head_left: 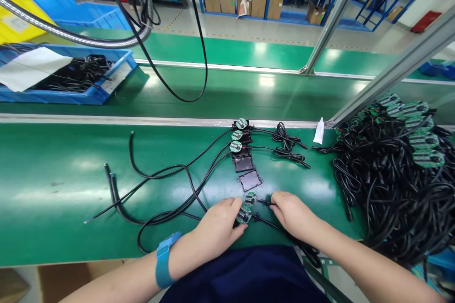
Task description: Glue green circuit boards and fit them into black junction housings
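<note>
Green circuit boards (243, 215), probably light, stiff and fragile, best taken by their rims, sit between the left hand (221, 220), which pinches the nearer one's edge, and the right hand (293, 213), closed on a likely flexible black cable (263, 202).

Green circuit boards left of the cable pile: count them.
5: far board, middle board and near board at the black cases; held board in the left hand, another board just beyond. Some may be hidden.
</note>
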A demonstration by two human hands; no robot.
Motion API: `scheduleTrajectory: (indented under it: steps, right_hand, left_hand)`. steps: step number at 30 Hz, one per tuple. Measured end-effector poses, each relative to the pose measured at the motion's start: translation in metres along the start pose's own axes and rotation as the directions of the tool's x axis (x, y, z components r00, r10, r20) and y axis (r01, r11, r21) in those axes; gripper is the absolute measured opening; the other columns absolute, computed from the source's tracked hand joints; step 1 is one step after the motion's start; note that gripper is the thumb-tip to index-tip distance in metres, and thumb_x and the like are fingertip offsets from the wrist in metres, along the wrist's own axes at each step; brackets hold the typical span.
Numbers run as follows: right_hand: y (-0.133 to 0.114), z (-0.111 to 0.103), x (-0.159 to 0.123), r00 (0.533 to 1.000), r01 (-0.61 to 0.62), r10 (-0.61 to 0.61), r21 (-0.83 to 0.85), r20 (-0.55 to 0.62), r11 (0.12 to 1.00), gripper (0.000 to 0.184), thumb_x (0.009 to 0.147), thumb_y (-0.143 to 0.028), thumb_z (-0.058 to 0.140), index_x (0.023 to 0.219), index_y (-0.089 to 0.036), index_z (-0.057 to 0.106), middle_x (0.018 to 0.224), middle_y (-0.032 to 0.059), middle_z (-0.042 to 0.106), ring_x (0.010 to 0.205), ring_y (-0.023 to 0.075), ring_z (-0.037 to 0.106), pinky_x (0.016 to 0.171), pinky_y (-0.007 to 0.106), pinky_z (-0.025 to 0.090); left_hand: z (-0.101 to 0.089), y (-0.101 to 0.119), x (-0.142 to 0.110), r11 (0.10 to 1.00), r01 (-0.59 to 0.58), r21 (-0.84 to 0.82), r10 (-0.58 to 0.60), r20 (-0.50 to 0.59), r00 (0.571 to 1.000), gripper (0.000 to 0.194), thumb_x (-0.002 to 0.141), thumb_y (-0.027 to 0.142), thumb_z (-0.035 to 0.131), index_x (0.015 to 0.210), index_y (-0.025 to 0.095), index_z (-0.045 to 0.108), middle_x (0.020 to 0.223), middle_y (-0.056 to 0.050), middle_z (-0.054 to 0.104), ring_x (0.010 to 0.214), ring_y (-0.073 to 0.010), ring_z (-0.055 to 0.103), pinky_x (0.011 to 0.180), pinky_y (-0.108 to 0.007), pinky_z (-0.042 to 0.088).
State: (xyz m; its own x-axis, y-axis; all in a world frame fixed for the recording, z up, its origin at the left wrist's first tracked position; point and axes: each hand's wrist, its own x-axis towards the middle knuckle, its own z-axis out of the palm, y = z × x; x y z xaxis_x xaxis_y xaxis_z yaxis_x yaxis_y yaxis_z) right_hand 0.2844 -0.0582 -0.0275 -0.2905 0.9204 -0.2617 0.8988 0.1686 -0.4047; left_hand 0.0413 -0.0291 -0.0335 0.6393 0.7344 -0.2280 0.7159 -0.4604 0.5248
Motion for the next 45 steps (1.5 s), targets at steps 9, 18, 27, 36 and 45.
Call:
scheduleTrajectory:
  steps: [9, 18, 27, 36, 45]
  right_hand:
    - [-0.011, -0.037, 0.020, 0.985, 0.103, -0.126, -0.184, -0.117, 0.978, 0.017, 0.101, -0.022, 0.045, 0.097, -0.019, 0.061, 0.088, 0.0053, 0.065, 0.077, 0.0185, 0.060, 0.067, 0.029, 0.038]
    - [-0.003, -0.010, 0.002, 0.920, 0.071, -0.180, -0.301, -0.350, 0.951, 0.019, 0.100, -0.029, 0.051, 0.095, -0.015, 0.064, 0.099, 0.0135, 0.065, 0.092, 0.0268, 0.058, 0.080, 0.039, 0.042]
    - [-0.002, 0.026, -0.089, 0.992, 0.093, -0.093, -0.013, -0.088, 0.996, 0.007, 0.092, -0.015, 0.059, 0.092, -0.022, 0.057, 0.104, 0.0084, 0.060, 0.085, 0.0223, 0.062, 0.074, 0.037, 0.055]
    - [-0.035, -0.059, -0.047, 0.949, 0.227, -0.204, 0.076, -0.240, 0.971, 0.021, 0.102, -0.031, 0.045, 0.114, -0.023, 0.060, 0.117, 0.0109, 0.059, 0.089, 0.0190, 0.065, 0.080, 0.032, 0.057]
    - [0.009, -0.101, 0.030, 0.980, 0.070, -0.146, -0.451, -0.137, 0.890, 0.020, 0.097, -0.024, 0.054, 0.102, -0.017, 0.072, 0.110, 0.0112, 0.063, 0.084, 0.0210, 0.065, 0.073, 0.032, 0.048]
  left_hand:
    - [-0.026, -0.014, -0.009, 0.995, 0.081, -0.053, -0.082, -0.006, 0.997, 0.037, 0.095, 0.056, 0.050, 0.096, 0.020, 0.059, 0.087, -0.008, 0.067, 0.080, -0.0242, 0.065, 0.072, -0.035, 0.047]
    - [-0.034, -0.045, -0.029, 0.974, -0.097, 0.204, 0.092, 0.037, 0.995, 0.025, 0.094, 0.029, 0.057, 0.072, 0.019, 0.060, 0.076, -0.006, 0.061, 0.077, -0.0236, 0.058, 0.072, -0.036, 0.042]
    - [-0.048, -0.043, -0.040, 0.969, -0.237, 0.066, 0.225, 0.147, 0.963, 0.023, 0.095, 0.033, 0.058, 0.075, 0.021, 0.059, 0.079, -0.003, 0.060, 0.074, -0.0193, 0.057, 0.073, -0.033, 0.040]
    - [-0.029, -0.039, -0.027, 0.995, -0.033, 0.094, 0.014, 0.196, 0.981, 0.014, 0.088, 0.034, 0.064, 0.093, 0.021, 0.064, 0.091, -0.007, 0.068, 0.076, -0.0235, 0.066, 0.068, -0.032, 0.047]
    - [-0.077, -0.032, 0.010, 0.947, 0.244, 0.210, -0.254, 0.018, 0.967, 0.027, 0.099, 0.032, 0.046, 0.086, 0.019, 0.065, 0.085, -0.009, 0.073, 0.076, -0.0233, 0.068, 0.068, -0.030, 0.045]
